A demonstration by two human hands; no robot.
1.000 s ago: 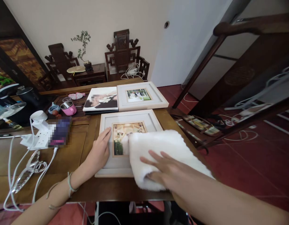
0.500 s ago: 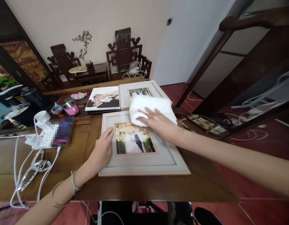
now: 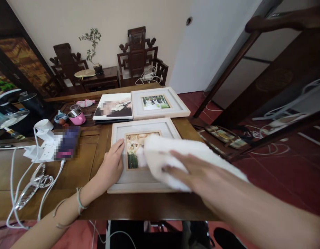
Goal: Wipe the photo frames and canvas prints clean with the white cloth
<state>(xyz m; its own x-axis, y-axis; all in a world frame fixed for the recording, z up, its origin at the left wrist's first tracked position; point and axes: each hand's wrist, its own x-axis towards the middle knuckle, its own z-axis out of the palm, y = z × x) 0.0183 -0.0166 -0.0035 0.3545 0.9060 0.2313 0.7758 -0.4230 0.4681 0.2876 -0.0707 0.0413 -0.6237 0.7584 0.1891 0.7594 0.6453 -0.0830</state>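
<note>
At the left end of the table (image 3: 149,209), a white cable (image 3: 62,165) runs from a power strip (image 3: 47,151), near a clear hair clip (image 3: 27,195). Caution: the left forearm lies close by; a backward sweep could snag the cable or shift the clip.

Behind these stands a pink mug (image 3: 78,120). A leftward swing of the arm could tip it.

The left hand (image 3: 111,166) rests on the left border of the near picture frame (image 3: 141,178), fingers extended and open, not closed round it. The frame lies flat on the table, face up, close to the front edge. If hand pressure slackens, a firm sideways stroke could skew the frame or slide it towards that edge.

Directly behind, a photo book (image 3: 123,112) and the rear picture frame (image 3: 175,103) lie side by side. Clearance to the near frame is small; a push away from the body could knock the borders together and chip a corner.

To the right, the right hand (image 3: 191,173) lies on a white cloth (image 3: 196,147) covering part of the near frame. Its fingers are extended over the cloth; blur prevents confirming a grip. Loose cloth could catch a frame corner and drag it. Grit trapped beneath could scratch the face.
</note>
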